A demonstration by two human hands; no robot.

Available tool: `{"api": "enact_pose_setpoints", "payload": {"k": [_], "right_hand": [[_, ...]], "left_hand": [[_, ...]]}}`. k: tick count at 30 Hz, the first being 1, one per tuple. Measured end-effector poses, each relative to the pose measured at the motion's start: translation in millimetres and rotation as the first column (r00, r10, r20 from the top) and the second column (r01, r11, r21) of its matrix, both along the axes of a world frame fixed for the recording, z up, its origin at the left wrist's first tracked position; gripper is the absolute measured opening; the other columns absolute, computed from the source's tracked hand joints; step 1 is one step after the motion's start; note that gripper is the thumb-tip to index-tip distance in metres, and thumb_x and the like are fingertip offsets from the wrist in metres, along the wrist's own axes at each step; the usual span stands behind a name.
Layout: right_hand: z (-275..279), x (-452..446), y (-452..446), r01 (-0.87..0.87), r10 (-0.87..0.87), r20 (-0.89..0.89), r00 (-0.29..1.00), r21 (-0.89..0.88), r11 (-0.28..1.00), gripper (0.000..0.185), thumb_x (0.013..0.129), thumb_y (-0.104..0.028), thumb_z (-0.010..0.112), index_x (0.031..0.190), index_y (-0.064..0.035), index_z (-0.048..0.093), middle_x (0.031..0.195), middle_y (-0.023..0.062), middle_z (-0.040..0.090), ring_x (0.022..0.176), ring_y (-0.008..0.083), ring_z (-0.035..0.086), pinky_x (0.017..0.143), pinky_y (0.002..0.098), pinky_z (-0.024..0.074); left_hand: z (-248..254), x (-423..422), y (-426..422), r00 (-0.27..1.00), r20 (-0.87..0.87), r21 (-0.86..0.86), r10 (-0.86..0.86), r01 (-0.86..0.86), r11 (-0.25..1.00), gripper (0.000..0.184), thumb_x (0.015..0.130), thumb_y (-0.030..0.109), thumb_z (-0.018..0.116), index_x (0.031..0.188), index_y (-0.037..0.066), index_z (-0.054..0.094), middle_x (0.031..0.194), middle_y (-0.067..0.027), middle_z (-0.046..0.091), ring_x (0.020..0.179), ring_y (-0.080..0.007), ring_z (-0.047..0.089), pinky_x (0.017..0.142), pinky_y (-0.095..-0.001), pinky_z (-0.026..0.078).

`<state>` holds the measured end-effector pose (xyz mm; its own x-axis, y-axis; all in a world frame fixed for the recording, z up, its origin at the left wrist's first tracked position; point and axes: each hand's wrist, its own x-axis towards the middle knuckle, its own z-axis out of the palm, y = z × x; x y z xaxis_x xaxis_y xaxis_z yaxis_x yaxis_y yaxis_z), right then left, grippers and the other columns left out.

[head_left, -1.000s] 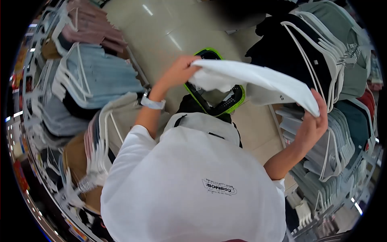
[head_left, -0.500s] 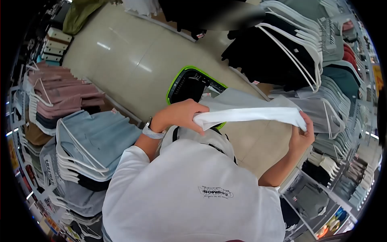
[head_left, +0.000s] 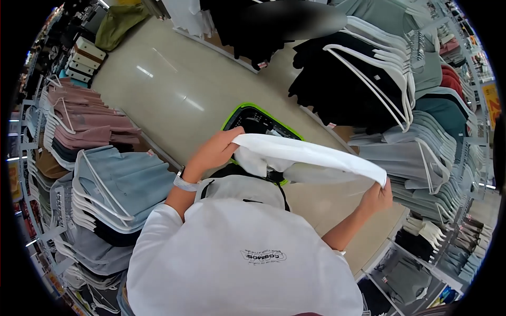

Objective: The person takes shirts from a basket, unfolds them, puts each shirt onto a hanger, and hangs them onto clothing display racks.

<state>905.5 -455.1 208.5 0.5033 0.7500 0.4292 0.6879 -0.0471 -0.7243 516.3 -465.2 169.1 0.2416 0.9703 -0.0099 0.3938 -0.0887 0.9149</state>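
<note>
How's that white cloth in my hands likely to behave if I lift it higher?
The white cloth is probably floppy: its lower part hangs in loose folds. It seems light, since the left hand and right hand each hold just one end.

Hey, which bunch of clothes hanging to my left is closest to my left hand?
The light blue fabric garments: their hems reach closest to your left hand, while the dusty pink fabric garments hang higher in the picture, farther away.
</note>
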Motion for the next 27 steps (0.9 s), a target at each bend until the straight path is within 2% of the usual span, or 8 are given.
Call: {"api": "enact_pose_setpoints", "payload": {"k": [4, 6, 9, 15, 17, 22, 24, 27], "right_hand": [[-24, 17, 7, -0.164, 0.136, -0.138, 0.981, -0.215, 0.963, 0.017, 0.082, -0.008, 0.055, 0.083, 0.0048, 0.065, 0.073, 0.009, 0.064, 0.069, 0.0143, 0.06, 0.072, 0.0282, 0.0482], [-35, 13, 6, -0.372, 0.328, -0.731, 0.599, 0.109, 0.922, 0.017, 0.084, -0.011, 0.054, 0.088, 0.0034, 0.061, 0.078, 0.0095, 0.062, 0.073, 0.0163, 0.06, 0.076, 0.0334, 0.05], [-37, -27, 3, -0.271, 0.274, -0.822, 0.5, 0.152, 0.951, 0.017, 0.085, -0.013, 0.055, 0.095, -0.0002, 0.051, 0.089, 0.0114, 0.059, 0.08, 0.019, 0.059, 0.072, 0.0351, 0.0508], [-33, -186, 14, -0.293, 0.343, -0.79, 0.508, 0.215, 0.932, 0.044, 0.094, -0.035, 0.038, 0.122, -0.0026, 0.048, 0.11, 0.0122, 0.057, 0.098, 0.0254, 0.058, 0.087, 0.0394, 0.0453], [-15, -247, 35, -0.416, 0.415, -0.889, 0.195, 0.309, 0.856, 0.044, 0.094, -0.035, 0.034, 0.118, -0.0019, 0.05, 0.108, 0.0127, 0.058, 0.099, 0.0254, 0.058, 0.087, 0.0383, 0.0454], [-12, -335, 110, -0.693, 0.414, -0.872, 0.26, 0.129, 0.709, 0.032, 0.093, -0.027, 0.042, 0.106, -0.0016, 0.054, 0.103, 0.0117, 0.06, 0.093, 0.0206, 0.058, 0.08, 0.0335, 0.0461], [-1, -383, 136, -0.717, 0.502, -0.517, 0.694, -0.554, 0.422, 0.022, 0.085, -0.018, 0.053, 0.085, 0.0019, 0.062, 0.075, 0.0009, 0.06, 0.068, 0.0101, 0.055, 0.06, 0.0263, 0.044], [11, -479, 164, -0.775, 0.621, -0.516, 0.59, -0.579, 0.254, 0.018, 0.075, -0.015, 0.066, 0.081, 0.0013, 0.063, 0.065, -0.0009, 0.056, 0.06, 0.0066, 0.049, 0.054, 0.0243, 0.0396]], "left_hand": [[11, -10, -9, 0.995, 0.042, -0.151, -0.09, 0.096, 0.984, 0.026, 0.079, 0.016, 0.06, 0.099, 0.003, 0.052, 0.071, -0.0106, 0.058, 0.063, -0.026, 0.056, 0.059, -0.0351, 0.042], [21, -28, -4, 0.957, 0.111, -0.318, -0.269, 0.29, 0.903, 0.029, 0.076, 0.021, 0.065, 0.096, 0.002, 0.056, 0.074, -0.0121, 0.061, 0.064, -0.0248, 0.058, 0.06, -0.0343, 0.044], [-6, -73, 8, 0.78, -0.082, -0.299, -0.62, 0.575, 0.762, 0.022, 0.074, 0.022, 0.065, 0.081, 0.001, 0.063, 0.074, -0.0138, 0.062, 0.069, -0.03, 0.06, 0.062, -0.0368, 0.045], [-20, -212, 73, 0.911, 0.005, -0.002, -0.413, 0.413, 0.911, 0.014, 0.083, 0.01, 0.048, 0.09, 0.0, 0.055, 0.084, -0.0148, 0.058, 0.077, -0.0289, 0.056, 0.068, -0.0344, 0.043], [-21, -259, 95, 0.91, 0.243, -0.12, -0.337, 0.373, 0.92, 0.018, 0.086, 0.01, 0.044, 0.095, -0.001, 0.055, 0.086, -0.0112, 0.059, 0.079, -0.0207, 0.056, 0.071, -0.0314, 0.043], [-22, -355, 126, 0.95, 0.295, -0.128, -0.101, 0.145, 0.981, 0.03, 0.085, 0.008, 0.045, 0.112, -0.002, 0.054, 0.099, -0.0106, 0.061, 0.091, -0.0187, 0.056, 0.083, -0.0285, 0.042], [-22, -393, 124, 0.903, 0.397, -0.298, 0.164, -0.043, 0.954, 0.03, 0.084, 0.006, 0.045, 0.11, -0.003, 0.054, 0.099, -0.0102, 0.061, 0.092, -0.0187, 0.056, 0.083, -0.0288, 0.042], [-13, -452, 128, 0.912, 0.39, -0.247, 0.124, -0.026, 0.969, 0.031, 0.081, 0.004, 0.046, 0.111, -0.003, 0.055, 0.098, -0.0089, 0.062, 0.092, -0.0174, 0.056, 0.083, -0.0279, 0.042]]}}
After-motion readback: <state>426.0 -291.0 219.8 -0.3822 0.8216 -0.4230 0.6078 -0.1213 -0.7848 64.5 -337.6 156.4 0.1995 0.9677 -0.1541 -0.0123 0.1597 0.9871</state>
